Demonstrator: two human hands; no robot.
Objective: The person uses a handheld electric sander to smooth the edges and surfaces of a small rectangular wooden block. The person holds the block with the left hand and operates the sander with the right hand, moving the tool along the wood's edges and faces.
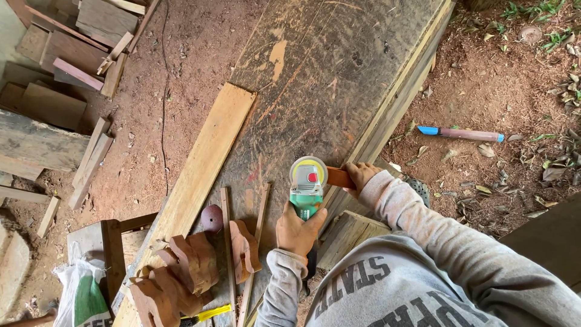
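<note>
My left hand (298, 231) grips the body of a green angle grinder (306, 197), whose round sanding disc (308, 171) faces up over a dark worn workbench top (327, 72). My right hand (361, 175) holds a small reddish-brown wood piece (339, 177) against the right edge of the disc. Both arms wear grey sleeves.
A long pale plank (203, 166) lies on the bench to the left. Several carved reddish wood shapes (193, 263), thin sticks and a round sanding disc (212, 218) lie near the front. Scrap boards (72, 60) are piled on the dirt at left. A blue-tipped tool (463, 134) lies on the ground at right. A white sack (82, 290) stands at lower left.
</note>
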